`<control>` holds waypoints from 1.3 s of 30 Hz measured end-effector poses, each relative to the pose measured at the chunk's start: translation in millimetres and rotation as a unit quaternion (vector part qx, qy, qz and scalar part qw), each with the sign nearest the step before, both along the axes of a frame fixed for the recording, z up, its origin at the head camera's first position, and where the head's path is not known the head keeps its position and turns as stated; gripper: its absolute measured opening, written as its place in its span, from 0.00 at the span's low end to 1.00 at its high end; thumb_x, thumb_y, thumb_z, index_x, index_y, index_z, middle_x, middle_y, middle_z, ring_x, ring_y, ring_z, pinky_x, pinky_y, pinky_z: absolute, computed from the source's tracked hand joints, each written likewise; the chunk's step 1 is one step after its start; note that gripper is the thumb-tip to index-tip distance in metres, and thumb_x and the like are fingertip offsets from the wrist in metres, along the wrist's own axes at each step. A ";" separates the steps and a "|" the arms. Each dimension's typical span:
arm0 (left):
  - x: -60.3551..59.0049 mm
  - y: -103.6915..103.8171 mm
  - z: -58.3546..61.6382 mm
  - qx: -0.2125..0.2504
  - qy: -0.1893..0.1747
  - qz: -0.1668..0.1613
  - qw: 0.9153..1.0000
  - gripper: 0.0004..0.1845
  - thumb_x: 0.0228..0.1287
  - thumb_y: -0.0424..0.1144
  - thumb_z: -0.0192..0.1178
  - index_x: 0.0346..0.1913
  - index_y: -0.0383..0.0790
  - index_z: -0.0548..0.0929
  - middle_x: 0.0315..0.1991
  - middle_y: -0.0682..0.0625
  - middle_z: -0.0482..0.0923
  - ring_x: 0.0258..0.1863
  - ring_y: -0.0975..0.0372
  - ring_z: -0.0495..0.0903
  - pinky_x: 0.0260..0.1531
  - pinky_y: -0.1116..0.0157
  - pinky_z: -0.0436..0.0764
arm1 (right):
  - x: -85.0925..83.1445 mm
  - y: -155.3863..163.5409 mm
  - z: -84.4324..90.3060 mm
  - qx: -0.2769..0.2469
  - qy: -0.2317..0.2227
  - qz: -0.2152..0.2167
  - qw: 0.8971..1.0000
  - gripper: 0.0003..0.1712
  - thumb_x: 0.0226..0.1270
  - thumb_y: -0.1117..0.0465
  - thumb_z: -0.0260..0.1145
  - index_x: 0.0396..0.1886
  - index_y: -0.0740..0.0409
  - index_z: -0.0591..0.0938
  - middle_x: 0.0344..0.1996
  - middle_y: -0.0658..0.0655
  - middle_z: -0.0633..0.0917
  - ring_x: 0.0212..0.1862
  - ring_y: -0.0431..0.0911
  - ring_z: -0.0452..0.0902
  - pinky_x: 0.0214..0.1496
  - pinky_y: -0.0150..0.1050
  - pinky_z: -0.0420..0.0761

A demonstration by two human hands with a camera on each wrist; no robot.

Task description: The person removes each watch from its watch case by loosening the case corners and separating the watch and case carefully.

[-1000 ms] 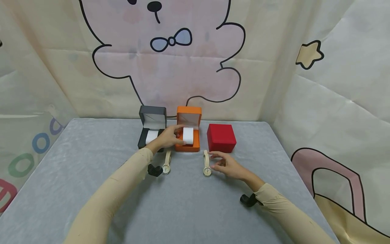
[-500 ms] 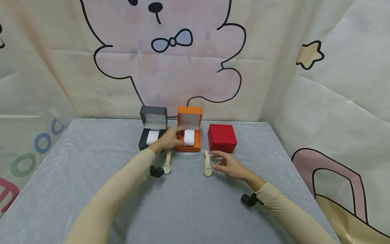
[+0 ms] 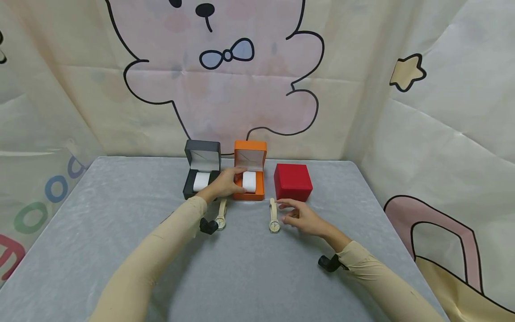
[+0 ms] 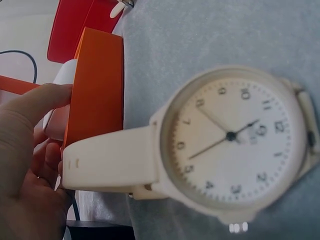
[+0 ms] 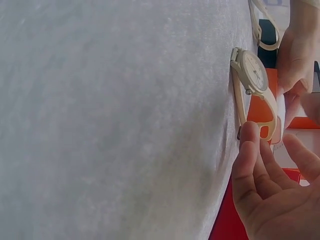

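Observation:
In the head view, my left hand [image 3: 223,183] reaches into an open orange watch box [image 3: 260,188]. Its thumb and fingers hold the white cushion [image 3: 249,182] inside; in the left wrist view the thumb lies over the orange box's [image 4: 100,85] edge, by the cushion. A cream-strapped watch [image 3: 221,222] lies near that wrist and looms large in the left wrist view. Beside a second cream watch [image 3: 274,226] my right hand [image 3: 301,218] rests with loosely bent fingers, holding nothing. In the right wrist view, one fingertip [image 5: 250,131] overlaps the watch's strap.
Left of the orange box stands an open dark grey watch box [image 3: 202,146] with a white cushion in it. A closed red box [image 3: 293,181] sits to the right. Grey cloth [image 3: 249,277] covers the table, and a printed curtain [image 3: 342,112] hangs behind.
The white cushion has sunk slightly lower in the orange box, with my left hand still at it. My right hand stays in place by the watch.

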State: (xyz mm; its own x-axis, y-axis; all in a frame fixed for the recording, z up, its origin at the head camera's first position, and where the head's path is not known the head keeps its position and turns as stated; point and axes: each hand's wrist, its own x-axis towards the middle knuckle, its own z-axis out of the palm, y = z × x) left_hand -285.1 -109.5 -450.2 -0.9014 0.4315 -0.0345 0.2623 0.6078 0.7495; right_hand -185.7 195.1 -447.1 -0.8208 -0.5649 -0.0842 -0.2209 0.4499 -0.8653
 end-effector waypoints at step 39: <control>7.1 2.6 14.6 0.005 0.032 -0.008 0.999 0.27 0.69 0.37 0.63 0.69 0.35 0.75 0.69 0.37 0.71 0.66 0.46 0.72 0.65 0.47 0.73 | -0.3 25.1 11.5 0.024 0.021 -0.039 0.999 0.29 0.73 0.62 0.64 0.70 0.64 0.70 0.60 0.72 0.78 0.49 0.57 0.83 0.49 0.38 0.82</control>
State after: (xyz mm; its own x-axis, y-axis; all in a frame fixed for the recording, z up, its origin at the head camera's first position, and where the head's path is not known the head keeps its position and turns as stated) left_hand -278.0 -106.9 -435.6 -0.8948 0.4456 0.0272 0.3189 0.5955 0.7373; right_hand -186.0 220.2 -435.6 -0.8651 -0.4960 -0.0747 -0.2193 0.5079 -0.8331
